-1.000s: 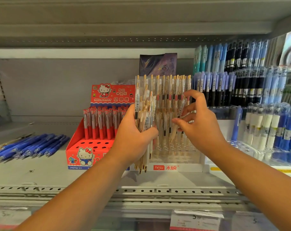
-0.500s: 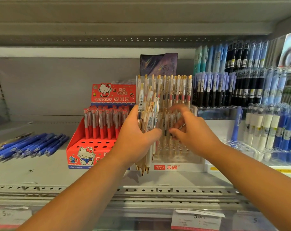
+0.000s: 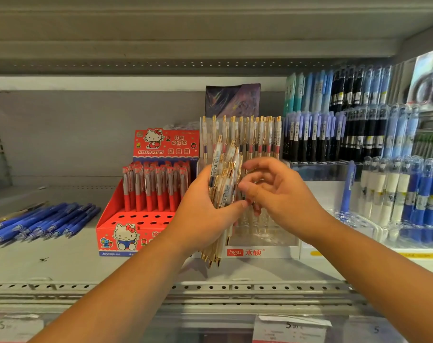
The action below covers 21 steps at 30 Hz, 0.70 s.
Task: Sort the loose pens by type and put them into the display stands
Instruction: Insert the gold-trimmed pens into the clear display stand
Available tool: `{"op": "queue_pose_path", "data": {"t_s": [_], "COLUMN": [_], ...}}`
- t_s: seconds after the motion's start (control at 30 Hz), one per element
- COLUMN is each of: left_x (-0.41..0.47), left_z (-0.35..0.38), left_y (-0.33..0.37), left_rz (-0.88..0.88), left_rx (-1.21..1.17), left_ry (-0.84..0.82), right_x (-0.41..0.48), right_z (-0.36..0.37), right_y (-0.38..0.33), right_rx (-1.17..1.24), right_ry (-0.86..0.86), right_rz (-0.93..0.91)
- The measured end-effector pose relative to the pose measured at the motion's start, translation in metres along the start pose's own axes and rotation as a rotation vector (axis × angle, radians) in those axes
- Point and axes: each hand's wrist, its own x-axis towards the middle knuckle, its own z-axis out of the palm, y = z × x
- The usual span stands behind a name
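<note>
Shelf [image 3: 62, 263] w/ "hesu" stand [image 3: 260, 252], "Hello Kitty" box [image 3: 126, 238], pens [image 3: 223, 174] in left hand [image 3: 200, 219]

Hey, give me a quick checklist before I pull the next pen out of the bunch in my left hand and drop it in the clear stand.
1. Left hand grips the bundle of gold-clip pens: ok.
2. Right hand has one single pen pinched: cannot tell; its fingers curl against the bundle.
3. Clear hesu stand has free room in front: ok, the front looks empty.
4. Bundle matches the stand's back row of pens: ok, same gold clips.
5. Loose blue pens put away: not ok, they lie on the shelf left of the Hello Kitty stand.
</note>
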Motion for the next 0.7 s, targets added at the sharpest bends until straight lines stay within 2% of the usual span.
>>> {"op": "queue_pose_path", "data": {"t_s": [0.37, 0.7], "left_x": [0.0016, 0.0014], "left_z": [0.0033, 0.0023], "left_y": [-0.0023, -0.0018], "left_rz": [-0.041, -0.035], "left_rx": [0.038, 0.034], "left_ry": [-0.033, -0.047], "right_x": [-0.0028, -0.001], "right_z": [-0.0031, -0.0013], "right_y": [-0.0002, 0.0005], "right_rx": [-0.088, 0.087], "right_ry": [-0.003, 0.022], "right_rz": [-0.087, 0.096]}}
